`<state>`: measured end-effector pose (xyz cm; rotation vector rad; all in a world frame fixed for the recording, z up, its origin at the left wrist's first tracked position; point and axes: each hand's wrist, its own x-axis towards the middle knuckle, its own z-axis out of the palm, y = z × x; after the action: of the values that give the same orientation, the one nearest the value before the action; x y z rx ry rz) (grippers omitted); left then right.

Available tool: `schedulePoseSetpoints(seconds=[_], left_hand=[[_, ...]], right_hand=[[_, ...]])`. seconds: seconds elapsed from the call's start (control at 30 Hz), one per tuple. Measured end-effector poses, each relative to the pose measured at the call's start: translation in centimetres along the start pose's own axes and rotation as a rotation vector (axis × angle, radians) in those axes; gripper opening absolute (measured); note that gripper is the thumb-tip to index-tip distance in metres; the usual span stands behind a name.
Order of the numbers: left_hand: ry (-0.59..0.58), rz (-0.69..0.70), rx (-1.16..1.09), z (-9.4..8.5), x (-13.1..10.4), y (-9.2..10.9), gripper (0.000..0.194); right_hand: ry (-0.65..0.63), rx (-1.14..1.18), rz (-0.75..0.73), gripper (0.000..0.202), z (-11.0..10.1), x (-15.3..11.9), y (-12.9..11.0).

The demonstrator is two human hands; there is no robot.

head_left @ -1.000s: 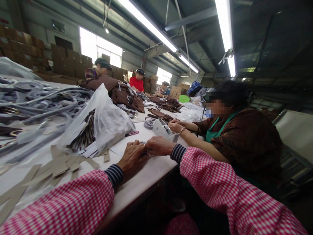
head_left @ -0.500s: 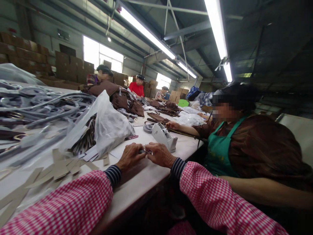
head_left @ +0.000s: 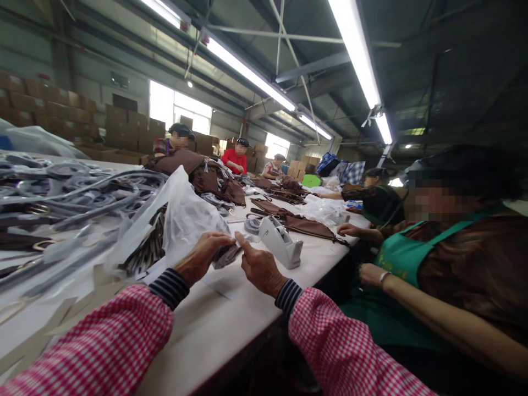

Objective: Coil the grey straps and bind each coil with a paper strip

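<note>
Over the white table, my left hand (head_left: 205,254) is closed round a small dark wrapped bundle (head_left: 226,256), with its fingers reaching along the top. My right hand (head_left: 260,267) is at the bundle's right end, index finger stretched toward the left fingertips; its other fingers are curled, and whether they grip anything is hidden. Just beyond my right hand stands a white tape dispenser (head_left: 279,242). A clear plastic bag (head_left: 193,212) with dark strips in it lies beyond my left hand.
Grey wrapped straps (head_left: 82,187) are piled at the left, with flat beige strips (head_left: 88,308) nearer. Brown bags (head_left: 297,220) lie farther back. At the right edge sits a person in a green apron (head_left: 406,258), hands near the table edge.
The dark bundle now shows between my hands. My left hand has shifted left and up, and my right index finger has stretched out. The person at the right has drawn an arm back from the table.
</note>
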<state>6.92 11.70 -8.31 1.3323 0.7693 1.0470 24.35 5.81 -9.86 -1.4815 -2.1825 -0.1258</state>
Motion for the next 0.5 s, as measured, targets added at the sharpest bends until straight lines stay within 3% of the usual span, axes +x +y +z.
schedulePoseSetpoints(seconds=[0.13, 0.2, 0.27, 0.37, 0.43, 0.5], left_hand=[[-0.03, 0.034, 0.014, -0.2, 0.2, 0.0, 0.028], [-0.036, 0.039, 0.063, -0.1, 0.0, 0.1, 0.03], [-0.027, 0.032, 0.149, 0.0, -0.1, 0.2, 0.034], [-0.002, 0.043, 0.266, 0.1, -0.3, 0.6, 0.037], [0.021, 0.065, 0.29, 0.3, -0.4, 0.9, 0.037], [0.05, 0.072, 0.286, 0.5, -0.4, 1.1, 0.038]], right_hand=[[-0.125, 0.355, 0.014, 0.087, -0.7, -0.3, 0.1], [-0.138, 0.475, 0.002, 0.084, -1.8, -0.4, 1.0], [-0.032, 0.445, 0.092, 0.063, -3.9, -0.3, 2.9], [0.173, 0.343, 0.365, 0.022, -8.1, 0.1, 7.3], [0.201, 0.333, 0.492, 0.016, -10.5, 0.1, 10.4], [0.146, 0.367, 0.605, 0.015, -11.7, -0.2, 12.8]])
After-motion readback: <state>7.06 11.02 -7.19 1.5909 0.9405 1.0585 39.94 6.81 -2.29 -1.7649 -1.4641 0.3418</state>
